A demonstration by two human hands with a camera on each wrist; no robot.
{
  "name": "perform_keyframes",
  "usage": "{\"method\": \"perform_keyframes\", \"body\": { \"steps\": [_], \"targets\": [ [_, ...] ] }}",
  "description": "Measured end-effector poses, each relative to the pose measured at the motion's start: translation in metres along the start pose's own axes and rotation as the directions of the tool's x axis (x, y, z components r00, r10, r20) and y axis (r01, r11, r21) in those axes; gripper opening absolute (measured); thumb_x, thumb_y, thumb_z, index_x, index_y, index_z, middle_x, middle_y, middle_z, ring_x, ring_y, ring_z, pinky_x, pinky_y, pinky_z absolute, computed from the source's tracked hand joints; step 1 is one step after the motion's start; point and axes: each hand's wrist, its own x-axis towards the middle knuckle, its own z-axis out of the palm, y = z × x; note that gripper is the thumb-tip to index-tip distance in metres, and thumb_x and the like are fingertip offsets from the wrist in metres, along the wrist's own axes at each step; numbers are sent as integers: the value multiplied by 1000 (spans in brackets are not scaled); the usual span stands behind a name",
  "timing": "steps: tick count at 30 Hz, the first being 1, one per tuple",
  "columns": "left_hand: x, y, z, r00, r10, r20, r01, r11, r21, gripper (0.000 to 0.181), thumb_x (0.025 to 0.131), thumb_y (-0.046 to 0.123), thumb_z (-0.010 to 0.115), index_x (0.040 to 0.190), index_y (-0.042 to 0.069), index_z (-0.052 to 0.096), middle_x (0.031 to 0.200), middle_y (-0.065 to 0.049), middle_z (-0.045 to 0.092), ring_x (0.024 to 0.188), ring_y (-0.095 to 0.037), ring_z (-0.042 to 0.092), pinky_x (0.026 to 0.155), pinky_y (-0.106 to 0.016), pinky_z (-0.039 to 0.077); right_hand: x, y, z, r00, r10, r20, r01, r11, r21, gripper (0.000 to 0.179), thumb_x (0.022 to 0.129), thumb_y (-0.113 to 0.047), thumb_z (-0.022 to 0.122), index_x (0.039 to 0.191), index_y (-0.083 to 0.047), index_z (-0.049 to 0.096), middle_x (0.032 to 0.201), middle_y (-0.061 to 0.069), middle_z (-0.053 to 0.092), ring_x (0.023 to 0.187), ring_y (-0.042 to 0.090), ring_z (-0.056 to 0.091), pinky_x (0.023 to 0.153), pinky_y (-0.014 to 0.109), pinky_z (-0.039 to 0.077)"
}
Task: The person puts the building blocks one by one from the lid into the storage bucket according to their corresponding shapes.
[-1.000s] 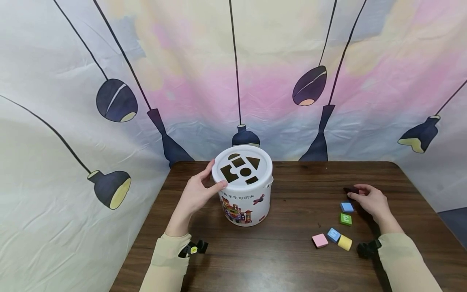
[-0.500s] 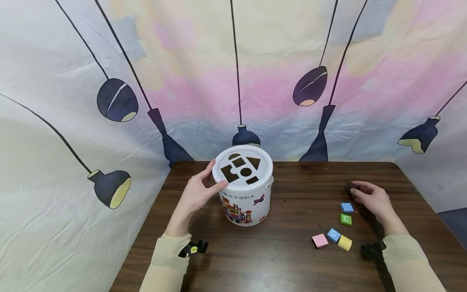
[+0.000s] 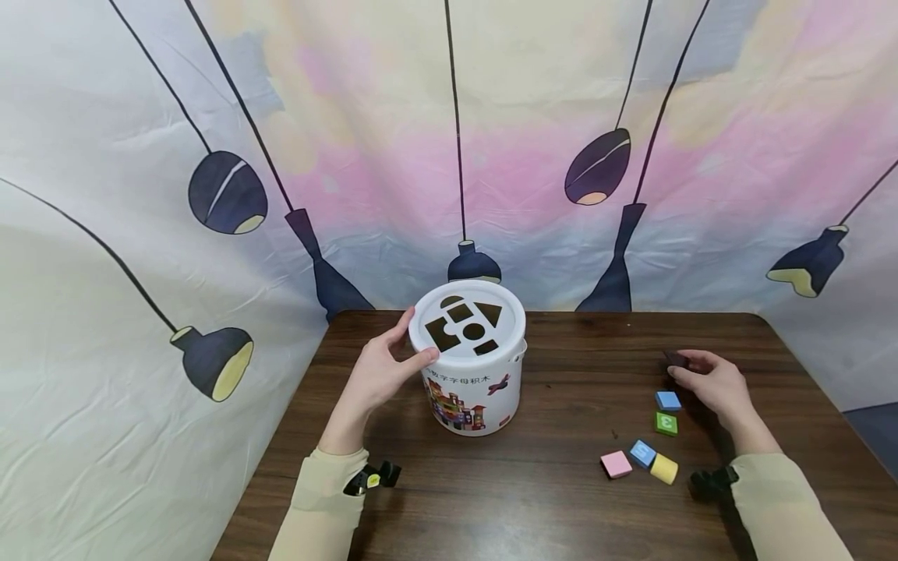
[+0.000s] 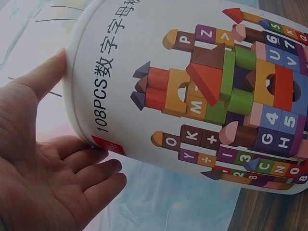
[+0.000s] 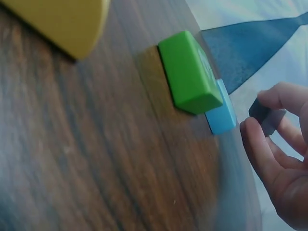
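Note:
A white toy-block bucket (image 3: 466, 397) stands upright on the table, its lid (image 3: 459, 315) cut with several dark shaped holes. My left hand (image 3: 384, 366) rests against its left rim, thumb and fingers spread apart; in the left wrist view the fingers are fairly straight along the bucket's edge. Out to the right, my right hand (image 3: 712, 382) pinches a small dark block (image 5: 260, 110) between thumb and fingers; part of the block is covered by fingertips. Nearest to that hand lie a blue block (image 3: 668, 401) and a green block (image 3: 666, 424) with a white figure.
Closer to me on the dark wooden table (image 3: 533, 499) are a pink block (image 3: 616, 464), a second blue block (image 3: 641, 453) with a white marking and a yellow rounded block (image 3: 663, 469). A painted cloth (image 3: 533, 234) hangs behind the table's far edge.
My right hand has shifted slightly while pinching the dark block, and the block's angle has changed. The left hand and bucket have stayed in place.

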Motion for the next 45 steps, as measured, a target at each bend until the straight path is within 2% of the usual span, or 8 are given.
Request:
{"method": "perform_keyframes", "body": {
  "steps": [4, 6, 11, 19, 28, 32, 39, 45],
  "targets": [
    [0, 0, 0, 1000, 0, 1, 0, 1000, 2, 90, 94, 44, 84, 168, 22, 38, 167, -9, 42, 149, -30, 47, 117, -53, 44, 0, -9, 3, 1000, -8, -28, 8, 1000, 5, 59, 104, -29, 70, 146, 10, 54, 134, 37, 57, 88, 13, 68, 65, 18, 56],
    [-1, -1, 0, 1000, 0, 2, 0, 1000, 1, 90, 94, 44, 84, 168, 22, 38, 167, -9, 42, 149, -30, 47, 117, -53, 44, -1, -15, 5, 999, -19, -37, 19, 1000, -5, 59, 104, -29, 70, 145, 11, 55, 134, 38, 59, 85, 17, 72, 66, 21, 58],
    [-1, -2, 1, 1000, 3, 3, -3, 1000, -4, 90, 94, 43, 85, 168, 22, 38, 167, -9, 42, 148, -30, 48, 117, -55, 44, -3, -37, 7, 995, -94, -26, 92, 994, -62, 59, 104, -35, 71, 142, 8, 59, 134, 36, 64, 114, 46, 67, 71, 27, 55],
    [-1, -1, 0, 1000, 6, -1, -6, 1000, -3, 91, 93, 43, 85, 168, 20, 39, 166, -9, 44, 147, -29, 49, 116, -56, 45, -3, -91, 16, 972, -235, 7, 235, 971, -44, 50, 101, -29, 77, 140, 1, 66, 127, 28, 71, 110, 40, 73, 71, 19, 54],
    [0, -1, 0, 1000, 14, 6, -14, 1000, 1, 91, 94, 43, 85, 168, 19, 38, 164, -10, 47, 143, -28, 55, 112, -56, 48, -7, -166, 34, 901, -434, 14, 433, 894, -113, 39, 98, -22, 77, 132, -2, 74, 110, 19, 78, 96, 33, 75, 79, 46, 59],
    [0, -2, 1, 1000, 10, 10, -10, 1000, 7, 91, 94, 43, 85, 168, 20, 37, 165, -8, 45, 146, -27, 52, 114, -55, 47, -9, -191, 43, 880, -475, 20, 475, 876, -89, 36, 97, -21, 79, 130, -8, 77, 104, 11, 80, 93, 26, 76, 78, 45, 59],
    [0, -2, 2, 1000, 8, 4, -9, 1000, 5, 90, 94, 42, 85, 168, 20, 38, 166, -7, 44, 147, -27, 50, 115, -54, 46, -16, -234, 57, 848, -530, 24, 530, 848, -21, 34, 95, -17, 79, 128, -10, 77, 111, 7, 80, 91, 20, 77, 75, 41, 61],
    [-1, -1, 1, 1000, 22, 4, -22, 1000, -9, 90, 94, 39, 85, 168, 18, 38, 166, -9, 44, 146, -27, 51, 114, -53, 48, -23, -263, 66, 834, -552, -7, 552, 834, 4, 35, 93, -20, 81, 127, -12, 79, 112, 6, 80, 92, 20, 77, 77, 43, 62]
  ]
}}
